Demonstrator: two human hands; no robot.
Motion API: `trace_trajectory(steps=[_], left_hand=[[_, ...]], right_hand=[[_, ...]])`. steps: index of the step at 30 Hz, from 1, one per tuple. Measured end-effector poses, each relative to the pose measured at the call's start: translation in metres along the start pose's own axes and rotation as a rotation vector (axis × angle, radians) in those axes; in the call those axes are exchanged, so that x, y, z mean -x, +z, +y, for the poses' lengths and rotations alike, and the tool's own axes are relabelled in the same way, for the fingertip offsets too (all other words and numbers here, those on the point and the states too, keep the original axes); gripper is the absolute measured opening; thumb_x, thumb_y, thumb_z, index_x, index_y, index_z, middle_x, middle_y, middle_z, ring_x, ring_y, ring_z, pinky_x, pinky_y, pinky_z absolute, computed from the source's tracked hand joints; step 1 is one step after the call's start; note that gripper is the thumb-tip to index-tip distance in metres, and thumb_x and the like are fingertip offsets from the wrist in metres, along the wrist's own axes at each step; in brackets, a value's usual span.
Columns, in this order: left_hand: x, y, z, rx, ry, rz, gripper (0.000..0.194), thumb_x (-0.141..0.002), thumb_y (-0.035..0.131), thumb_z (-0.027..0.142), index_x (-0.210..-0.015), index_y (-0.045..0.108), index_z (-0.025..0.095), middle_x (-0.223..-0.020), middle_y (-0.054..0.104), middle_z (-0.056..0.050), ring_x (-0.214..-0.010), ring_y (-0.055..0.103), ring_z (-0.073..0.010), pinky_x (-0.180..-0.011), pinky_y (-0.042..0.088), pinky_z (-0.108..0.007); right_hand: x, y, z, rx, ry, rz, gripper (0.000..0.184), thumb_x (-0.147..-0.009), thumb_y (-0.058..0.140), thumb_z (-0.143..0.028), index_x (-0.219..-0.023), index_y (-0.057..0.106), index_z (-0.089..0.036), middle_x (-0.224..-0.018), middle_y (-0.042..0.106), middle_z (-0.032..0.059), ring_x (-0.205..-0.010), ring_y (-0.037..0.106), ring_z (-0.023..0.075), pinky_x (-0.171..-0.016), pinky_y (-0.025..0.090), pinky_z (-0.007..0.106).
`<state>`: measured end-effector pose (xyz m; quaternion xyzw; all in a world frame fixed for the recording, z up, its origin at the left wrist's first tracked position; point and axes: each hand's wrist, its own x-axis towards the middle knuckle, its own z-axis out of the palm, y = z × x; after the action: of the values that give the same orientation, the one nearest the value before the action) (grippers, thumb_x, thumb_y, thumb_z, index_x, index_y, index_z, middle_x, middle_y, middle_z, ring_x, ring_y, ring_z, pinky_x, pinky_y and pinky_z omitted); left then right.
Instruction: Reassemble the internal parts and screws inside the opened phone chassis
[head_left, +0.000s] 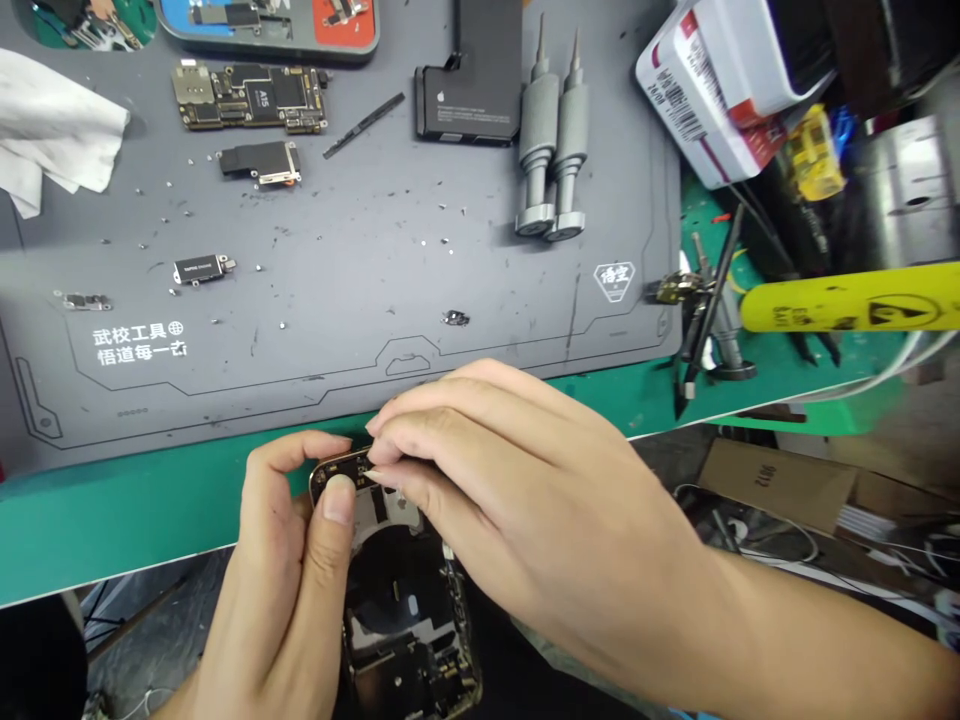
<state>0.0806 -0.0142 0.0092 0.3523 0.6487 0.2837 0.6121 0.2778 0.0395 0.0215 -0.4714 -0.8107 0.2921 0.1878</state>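
Observation:
An opened phone housing (pixel 405 610) with its insides exposed hangs below the table's front edge. My left hand (pixel 289 580) is wrapped round its upper left corner, thumb on the top rim. My right hand (pixel 510 500) reaches across from the right, its fingertips pinched together at the housing's top edge; whether anything is between them is hidden. On the grey work mat (pixel 337 300) lie a logic board (pixel 251 97), a black battery (pixel 469 100), a small metal-shielded module (pixel 259 162), a small vibration unit (pixel 201 268) and scattered tiny screws.
Two grey screwdrivers (pixel 551 150) lie side by side at the mat's right. A white cloth (pixel 52 130) sits far left. Tweezers (pixel 705 310), a yellow tube (pixel 847 300) and boxes (pixel 720 80) crowd the right. A green bench edge (pixel 150 500) runs in front.

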Motion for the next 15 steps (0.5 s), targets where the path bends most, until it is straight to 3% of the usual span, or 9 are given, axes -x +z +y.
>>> trace_trajectory(steps=[5,10,15], left_hand=[[-0.002,-0.009,-0.006,-0.053,0.028,-0.081,0.026,-0.123,0.061,0.054,-0.146,0.064,0.043,-0.081,0.066,0.006,-0.065,0.061,-0.0147,-0.061,0.061,-0.025],[-0.006,-0.01,-0.005,-0.138,0.068,-0.122,0.031,-0.117,0.072,0.046,-0.145,0.059,0.041,-0.086,0.076,0.005,-0.063,0.072,-0.0163,-0.055,0.06,-0.026],[0.0,0.0,0.006,-0.141,-0.032,0.014,0.029,-0.114,0.074,0.045,-0.139,0.063,0.038,-0.082,0.078,0.006,-0.058,0.067,-0.0153,-0.052,0.053,-0.028]], right_hand=[[0.0,0.002,-0.002,0.065,0.005,-0.009,0.021,-0.117,0.065,-0.009,-0.106,0.082,-0.013,-0.107,0.088,0.0067,-0.092,0.072,0.0252,-0.083,0.06,0.043],[-0.005,-0.002,-0.001,0.131,-0.035,-0.05,0.016,-0.109,0.069,-0.003,-0.105,0.08,-0.013,-0.104,0.086,0.0072,-0.089,0.071,0.0275,-0.079,0.06,0.045],[-0.008,-0.004,-0.004,0.18,-0.068,-0.08,0.023,-0.108,0.062,0.0,-0.101,0.079,-0.014,-0.1,0.084,0.0088,-0.086,0.069,0.0276,-0.073,0.059,0.045]])
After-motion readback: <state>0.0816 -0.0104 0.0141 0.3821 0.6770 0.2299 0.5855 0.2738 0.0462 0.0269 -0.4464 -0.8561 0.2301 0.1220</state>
